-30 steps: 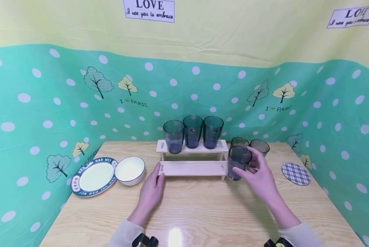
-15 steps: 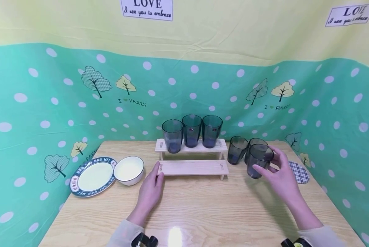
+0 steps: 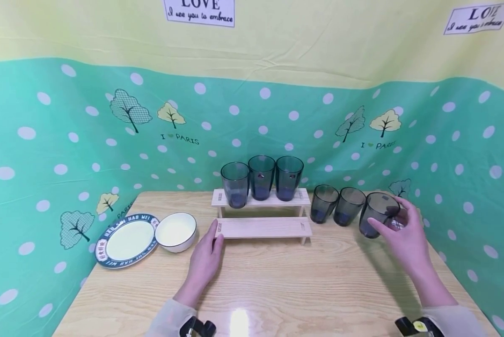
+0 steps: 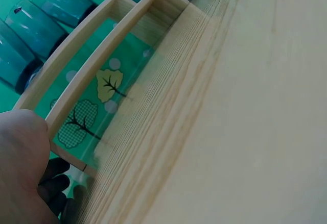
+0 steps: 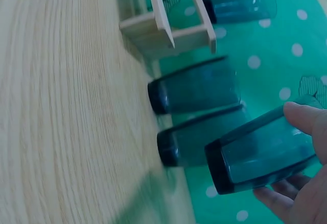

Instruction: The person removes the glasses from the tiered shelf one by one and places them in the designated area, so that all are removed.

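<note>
1. Right hand [image 3: 405, 234] found gripping a dark tinted glass [image 3: 377, 214], fingers and thumb curled round its wall; glass tilted, base lifted off the wooden table [image 3: 277, 290].
2. Held glass located right of the stepped wooden rack [image 3: 263, 228], just beside two matching glasses on the table [image 3: 324, 202] standing in a row there.
3. Left hand [image 3: 205, 264] laid flat on the table, fingers straight, fingertips touching the left end of the rack's lower step; nothing held.
4. Three more glasses [image 3: 262, 177] noted upright on the rack's upper step.
5. White bowl [image 3: 176, 231] and rimmed plate [image 3: 127, 241] recorded at table left, touching or nearly so.
</note>
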`<action>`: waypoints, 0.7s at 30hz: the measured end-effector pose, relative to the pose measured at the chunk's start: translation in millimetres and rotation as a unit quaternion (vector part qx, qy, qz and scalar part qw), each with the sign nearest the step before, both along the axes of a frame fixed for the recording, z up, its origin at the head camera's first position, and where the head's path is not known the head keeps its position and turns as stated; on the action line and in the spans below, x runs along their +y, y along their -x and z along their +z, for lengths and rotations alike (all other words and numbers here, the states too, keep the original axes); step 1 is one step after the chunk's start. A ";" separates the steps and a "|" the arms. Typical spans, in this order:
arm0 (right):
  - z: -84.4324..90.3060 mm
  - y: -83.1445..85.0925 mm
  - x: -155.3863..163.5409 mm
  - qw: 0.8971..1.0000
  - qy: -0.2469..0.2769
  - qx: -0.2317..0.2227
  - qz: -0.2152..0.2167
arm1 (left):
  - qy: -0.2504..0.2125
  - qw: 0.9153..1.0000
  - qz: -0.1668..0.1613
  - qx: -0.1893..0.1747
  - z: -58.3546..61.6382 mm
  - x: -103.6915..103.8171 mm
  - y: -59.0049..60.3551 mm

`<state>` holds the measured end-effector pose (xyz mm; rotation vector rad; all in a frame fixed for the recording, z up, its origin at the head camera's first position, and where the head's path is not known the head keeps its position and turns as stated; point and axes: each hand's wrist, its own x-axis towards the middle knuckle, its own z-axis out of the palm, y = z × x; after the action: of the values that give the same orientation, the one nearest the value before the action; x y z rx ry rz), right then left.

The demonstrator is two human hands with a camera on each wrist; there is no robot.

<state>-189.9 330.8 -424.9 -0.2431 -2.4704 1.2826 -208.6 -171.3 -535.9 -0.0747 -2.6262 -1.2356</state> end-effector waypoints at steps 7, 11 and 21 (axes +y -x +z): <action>-9.9 15.9 17.9 1.000 0.007 -0.016 -0.016 | 0.001 1.000 -0.002 -0.002 0.8 -0.5 0.5; -13.4 26.2 24.6 0.999 0.012 -0.023 -0.023 | 0.001 1.000 -0.001 -0.003 0.9 0.0 0.4; -28.2 50.2 36.7 0.999 0.024 -0.029 -0.039 | 0.001 1.000 -0.001 -0.005 1.0 0.4 -0.1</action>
<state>-240.1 367.6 -453.2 -0.3910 -2.4538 1.3213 -208.5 -170.9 -535.0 -0.0730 -2.6366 -1.2364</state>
